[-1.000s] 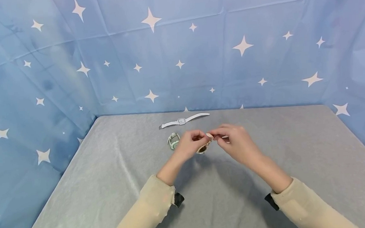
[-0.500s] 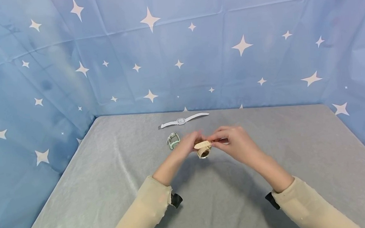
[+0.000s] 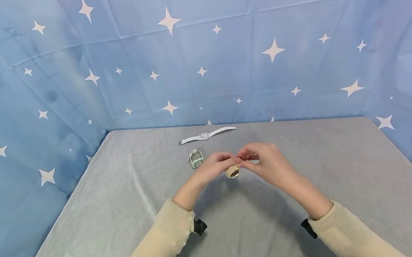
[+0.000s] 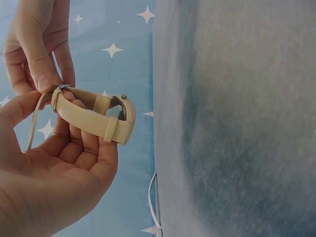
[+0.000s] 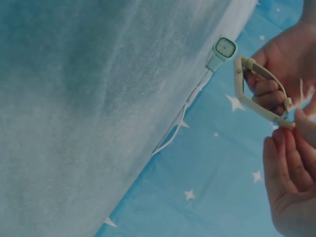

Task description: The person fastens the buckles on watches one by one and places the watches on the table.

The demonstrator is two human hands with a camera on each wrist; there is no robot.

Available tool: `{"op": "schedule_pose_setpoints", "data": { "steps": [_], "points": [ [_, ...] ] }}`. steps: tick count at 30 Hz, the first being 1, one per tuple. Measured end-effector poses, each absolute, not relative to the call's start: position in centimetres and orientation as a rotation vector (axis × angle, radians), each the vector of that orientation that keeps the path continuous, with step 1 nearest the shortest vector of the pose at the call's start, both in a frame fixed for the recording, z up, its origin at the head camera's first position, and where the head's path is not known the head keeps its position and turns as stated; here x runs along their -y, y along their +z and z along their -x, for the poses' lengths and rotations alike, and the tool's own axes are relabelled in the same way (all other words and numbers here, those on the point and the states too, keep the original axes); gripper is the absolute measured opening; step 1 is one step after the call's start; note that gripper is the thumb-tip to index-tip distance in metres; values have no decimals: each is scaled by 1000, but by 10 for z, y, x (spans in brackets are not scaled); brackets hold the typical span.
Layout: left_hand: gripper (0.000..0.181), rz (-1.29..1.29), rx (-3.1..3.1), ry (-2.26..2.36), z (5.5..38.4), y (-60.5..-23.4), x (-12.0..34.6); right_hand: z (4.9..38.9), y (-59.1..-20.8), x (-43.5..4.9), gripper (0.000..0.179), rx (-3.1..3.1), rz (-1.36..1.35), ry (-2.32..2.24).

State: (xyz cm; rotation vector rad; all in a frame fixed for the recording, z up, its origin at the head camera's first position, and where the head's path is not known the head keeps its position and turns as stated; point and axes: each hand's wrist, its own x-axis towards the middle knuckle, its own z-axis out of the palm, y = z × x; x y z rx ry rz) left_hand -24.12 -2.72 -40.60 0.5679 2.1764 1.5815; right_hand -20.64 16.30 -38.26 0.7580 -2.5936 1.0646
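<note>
A cream wristwatch (image 3: 233, 172) hangs between both hands above the table, its strap closed into a loop in the left wrist view. My left hand (image 3: 212, 167) has its fingers curled under the strap loop (image 4: 86, 118), while its thumb presses the loose strap end. With thumb and fingertips, my right hand (image 3: 268, 162) pinches the strap at the metal buckle (image 5: 284, 117). The fingers partly cover the buckle and strap end. In the right wrist view the watch case (image 5: 239, 81) points away from the right hand, its dial turned out of sight.
On the grey cloth-covered table (image 3: 338, 167), a pale green watch (image 3: 196, 159) stands in a closed loop just left of the hands. Behind it a white watch (image 3: 204, 136) lies stretched out flat. A blue star-patterned curtain (image 3: 223, 63) rises at the back and sides.
The strap's loose end swung down from upright to pointing left, and now the left thumb and fingers cover it. The watch case shifted slightly right and towards me. The right hand stays nearly in place.
</note>
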Motion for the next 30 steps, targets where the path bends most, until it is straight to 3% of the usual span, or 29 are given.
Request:
{"op": "schedule_pose_setpoints", "data": {
  "steps": [30],
  "points": [
    [23, -622, -2158, 1673, 241, -403, 30, 209, -383, -171, 13, 2662, -649, 1335]
  ]
}}
